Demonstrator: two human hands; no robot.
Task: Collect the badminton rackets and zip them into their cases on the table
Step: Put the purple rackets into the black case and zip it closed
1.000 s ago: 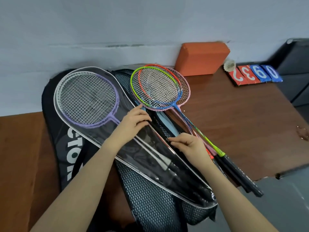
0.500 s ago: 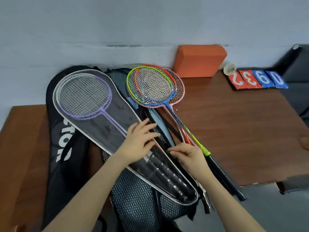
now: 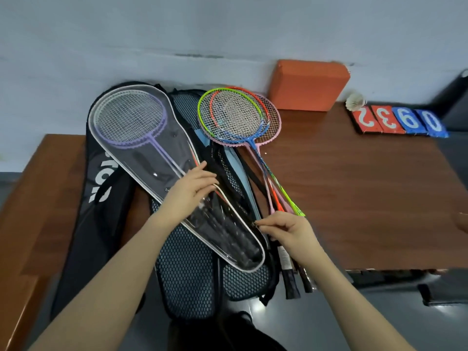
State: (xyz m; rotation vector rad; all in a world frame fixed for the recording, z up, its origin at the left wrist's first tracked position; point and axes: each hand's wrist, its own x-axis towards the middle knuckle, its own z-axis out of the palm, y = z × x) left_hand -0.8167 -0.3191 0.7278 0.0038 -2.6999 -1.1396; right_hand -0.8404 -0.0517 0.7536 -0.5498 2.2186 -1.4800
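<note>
A clear plastic racket case [image 3: 141, 158] with white piping lies slanted across the pile, with a purple and a white racket [image 3: 129, 120] inside. My left hand [image 3: 188, 191] rests flat on the case's middle, fingers straight. My right hand [image 3: 288, 230] pinches the small zipper pull [image 3: 256, 225] on the case's right edge, near the handle end. To the right lie several loose rackets [image 3: 235, 117], green, orange, blue and pink, heads stacked, handles pointing toward me past the table edge.
Under the clear case lie a black mesh case [image 3: 187, 269] and a large black bag [image 3: 101, 193] with white letters. On the brown wooden table [image 3: 354, 188] stand an orange block [image 3: 309, 87], a shuttlecock [image 3: 355, 102] and red and blue number cards [image 3: 400, 121].
My right hand has drawn the zipper pull down the case's right edge toward the handle end. My left hand stayed pressed on the case. The camera view has shifted.
</note>
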